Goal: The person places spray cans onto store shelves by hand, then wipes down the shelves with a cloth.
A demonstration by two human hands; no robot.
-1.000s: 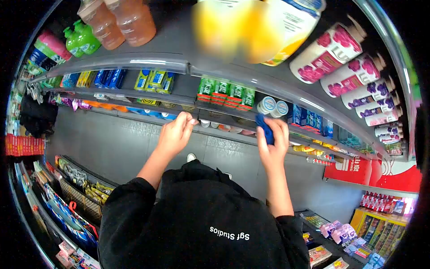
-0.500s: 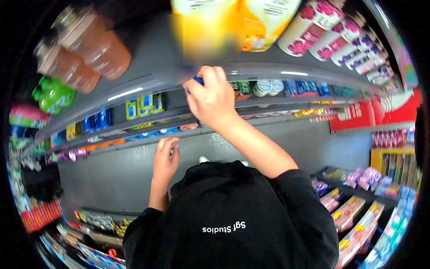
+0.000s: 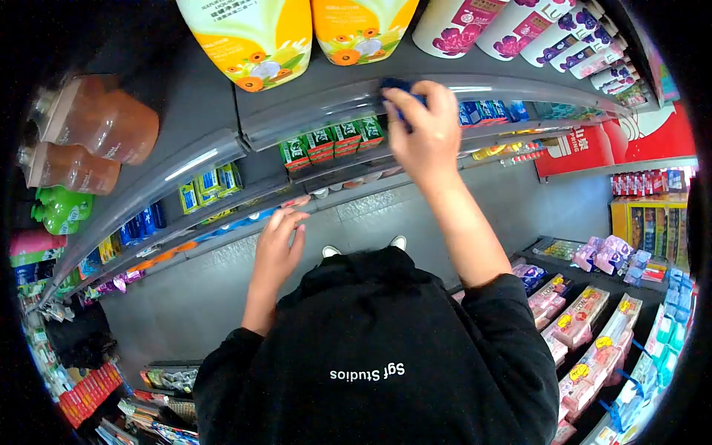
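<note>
My right hand [image 3: 429,137] is closed on a dark blue cloth-like thing [image 3: 393,86], pressed to the clear front strip [image 3: 319,107] of the upper shelf. Motion blur and my fingers hide most of its shape. Just behind the strip stand two yellow-and-white bottles [image 3: 252,44], with white bottles bearing pink flowers [image 3: 452,28] to their right. Under my right hand's level, green boxes [image 3: 320,139] line a lower shelf. My left hand [image 3: 279,241] hangs low before the shelves, fingers loosely curved and apart, holding nothing.
Brown bottles [image 3: 111,122] and a green bottle [image 3: 63,210] stand at the left of the shelving. Pink packages [image 3: 582,315] fill a rack behind me on the right. A red panel [image 3: 615,141] closes the far right. Grey tiled floor [image 3: 371,215] lies below.
My right hand has slid rightward and slightly up along the shelf strip with the blue thing. The view has shifted, and the yellow bottles now show sharply. My left hand stays low and empty.
</note>
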